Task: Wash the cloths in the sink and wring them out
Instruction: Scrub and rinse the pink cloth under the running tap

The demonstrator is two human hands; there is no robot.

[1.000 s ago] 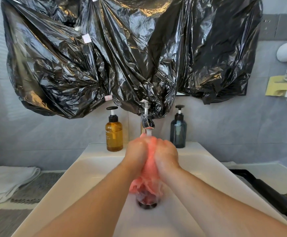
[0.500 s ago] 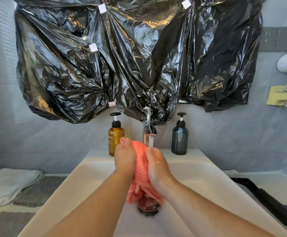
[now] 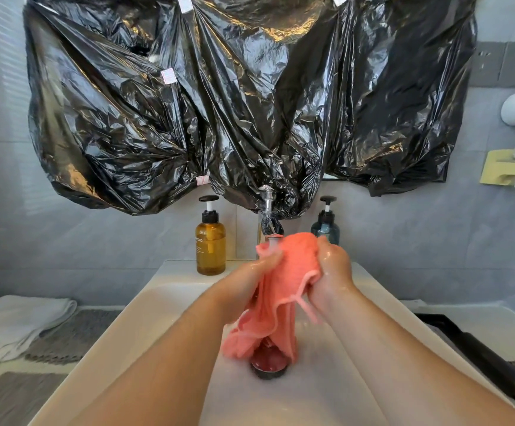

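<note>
A wet pink cloth (image 3: 284,290) hangs between my two hands over the white sink (image 3: 145,330), right under the running faucet (image 3: 269,222). My left hand (image 3: 247,284) grips its left upper edge. My right hand (image 3: 331,272) grips the right upper part. The cloth is spread between them, and its lower end drapes down to the metal drain (image 3: 269,367). Both hands are wet.
An amber pump bottle (image 3: 210,241) stands left of the faucet and a dark blue one (image 3: 325,224) right of it. White folded towels (image 3: 13,324) and grey mats (image 3: 65,336) lie on the left counter. Black plastic (image 3: 234,96) covers the wall above. A dark tray (image 3: 480,355) sits right.
My hands have moved apart, the right one going right and up. The cloth, bunched between my palms before, is now spread wider under the stream.
</note>
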